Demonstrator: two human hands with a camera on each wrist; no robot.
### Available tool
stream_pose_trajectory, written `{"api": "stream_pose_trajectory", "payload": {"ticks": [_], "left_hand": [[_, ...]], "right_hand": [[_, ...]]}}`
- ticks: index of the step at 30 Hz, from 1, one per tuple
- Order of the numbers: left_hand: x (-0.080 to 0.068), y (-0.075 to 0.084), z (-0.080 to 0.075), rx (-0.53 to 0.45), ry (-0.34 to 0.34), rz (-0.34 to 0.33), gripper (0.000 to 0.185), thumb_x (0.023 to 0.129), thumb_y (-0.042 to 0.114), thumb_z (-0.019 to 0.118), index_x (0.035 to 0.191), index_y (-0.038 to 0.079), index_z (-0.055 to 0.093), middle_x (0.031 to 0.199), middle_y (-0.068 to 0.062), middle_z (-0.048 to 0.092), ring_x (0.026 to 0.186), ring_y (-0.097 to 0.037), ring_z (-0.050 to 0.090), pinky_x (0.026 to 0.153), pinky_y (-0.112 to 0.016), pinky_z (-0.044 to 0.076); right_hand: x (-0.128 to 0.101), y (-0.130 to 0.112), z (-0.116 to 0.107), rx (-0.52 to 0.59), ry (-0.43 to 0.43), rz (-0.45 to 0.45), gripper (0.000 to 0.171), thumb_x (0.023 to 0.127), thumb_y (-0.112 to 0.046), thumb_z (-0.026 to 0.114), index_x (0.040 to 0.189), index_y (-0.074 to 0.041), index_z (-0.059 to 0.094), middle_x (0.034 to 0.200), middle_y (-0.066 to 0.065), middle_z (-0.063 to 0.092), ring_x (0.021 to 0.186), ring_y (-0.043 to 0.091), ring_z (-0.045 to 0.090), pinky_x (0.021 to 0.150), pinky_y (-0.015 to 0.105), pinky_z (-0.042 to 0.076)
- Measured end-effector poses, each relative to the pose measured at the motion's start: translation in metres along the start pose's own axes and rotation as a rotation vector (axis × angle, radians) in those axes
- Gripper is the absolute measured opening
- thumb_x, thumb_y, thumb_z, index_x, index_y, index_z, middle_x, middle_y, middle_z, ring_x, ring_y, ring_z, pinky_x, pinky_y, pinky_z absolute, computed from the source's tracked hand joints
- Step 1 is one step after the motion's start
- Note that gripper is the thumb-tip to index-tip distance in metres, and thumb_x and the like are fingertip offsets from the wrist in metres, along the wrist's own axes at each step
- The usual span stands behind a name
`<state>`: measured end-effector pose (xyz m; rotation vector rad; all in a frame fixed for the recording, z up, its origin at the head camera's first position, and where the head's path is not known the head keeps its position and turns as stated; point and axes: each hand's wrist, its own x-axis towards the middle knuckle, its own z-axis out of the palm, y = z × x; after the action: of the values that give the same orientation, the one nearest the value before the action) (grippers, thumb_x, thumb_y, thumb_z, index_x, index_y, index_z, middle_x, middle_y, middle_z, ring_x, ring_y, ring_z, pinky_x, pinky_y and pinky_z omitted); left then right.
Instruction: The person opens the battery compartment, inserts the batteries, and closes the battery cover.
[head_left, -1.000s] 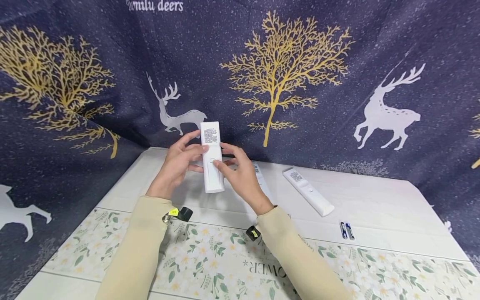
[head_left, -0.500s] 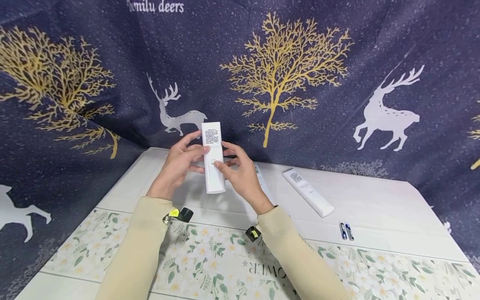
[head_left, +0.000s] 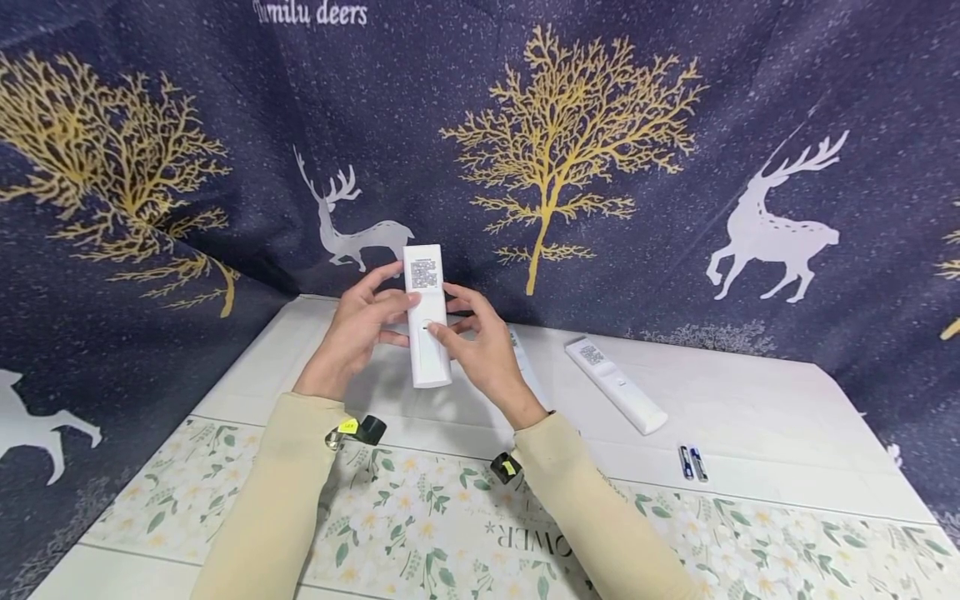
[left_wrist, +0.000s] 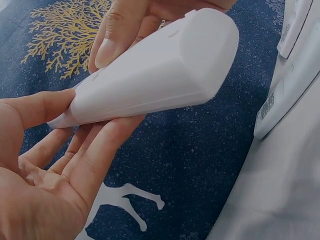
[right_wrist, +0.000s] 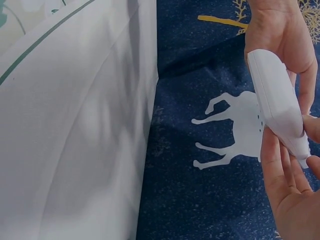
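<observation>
A white remote control (head_left: 431,360) is held up above the table, its labelled back toward the head camera. My left hand (head_left: 351,329) grips its left side, thumb on the back and fingers behind. My right hand (head_left: 486,350) pinches the lower right side, with the thumb beside a small dark catch mark on the back cover. In the left wrist view the rounded end of the remote control (left_wrist: 165,70) faces the camera, and the cover looks closed. The right wrist view shows the remote control (right_wrist: 277,97) edge-on between both hands.
Face down on the white table (head_left: 720,383) lies a second white remote control (head_left: 617,385). Two blue-and-silver batteries (head_left: 693,463) lie side by side to its right. Another remote control (head_left: 527,360) is partly hidden behind the right hand. A dark patterned cloth (head_left: 637,250) hangs behind.
The held remote control has turned slightly, its back facing the head camera more squarely than a second ago. Both hands keep their grip, and the right thumb has barely shifted near the catch.
</observation>
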<state>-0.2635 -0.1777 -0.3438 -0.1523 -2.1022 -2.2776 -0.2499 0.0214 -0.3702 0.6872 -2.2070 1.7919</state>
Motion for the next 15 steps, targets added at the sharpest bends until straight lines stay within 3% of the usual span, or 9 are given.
{"api": "stream_pose_trajectory", "payload": {"ticks": [15], "left_hand": [[-0.0003,0.0006,-0.0027,0.011,0.003,0.013,0.065,0.101,0.007,0.069,0.161,0.013,0.046,0.108,-0.003,0.071,0.089,-0.019,0.075,0.061,-0.032,0.065]], "right_hand": [[-0.0004,-0.0018,-0.0005,-0.021,-0.025,-0.015,0.061,0.098,-0.006,0.079,0.153,-0.013,0.056,0.133,0.013,0.06,0.099,0.025,0.068,0.068,0.032,0.065]]}}
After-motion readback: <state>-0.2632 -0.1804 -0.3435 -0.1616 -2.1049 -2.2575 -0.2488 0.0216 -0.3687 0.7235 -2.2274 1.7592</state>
